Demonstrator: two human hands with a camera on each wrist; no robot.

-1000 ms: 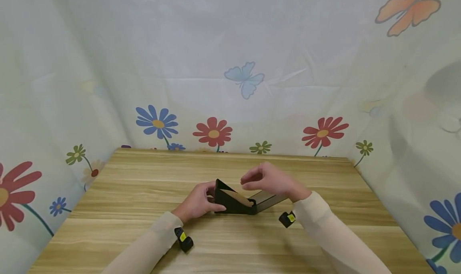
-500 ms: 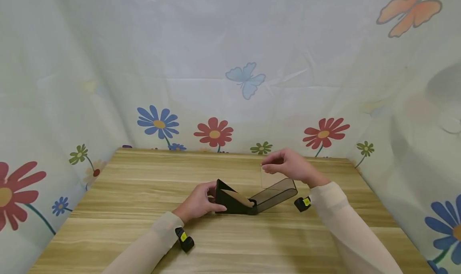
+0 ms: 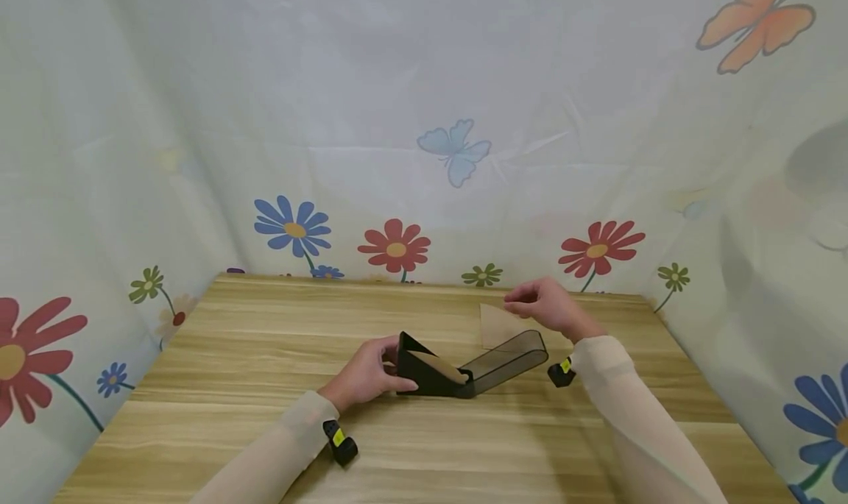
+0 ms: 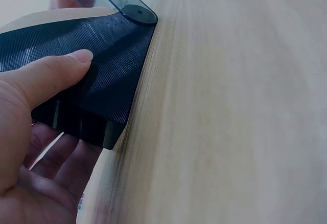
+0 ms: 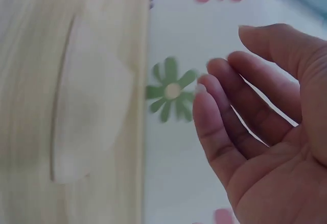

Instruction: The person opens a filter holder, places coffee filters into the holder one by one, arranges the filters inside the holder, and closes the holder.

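your left hand (image 3: 371,368) is clamped round the black box (image 3: 424,381), thumb against the near wall, likely to stop it sliding on the table (image 3: 318,309). the clear lid (image 3: 509,362) tilts open to the right, which seems to leave the papers (image 3: 437,363) inside within reach. and over there, your right hand (image 3: 548,305) hovers, thumb and fingertips apart, gripping nothing. just beside it, beyond the lid, a loose sheet (image 3: 497,329) lies flat on the table, presumably put there to sit apart from the box.
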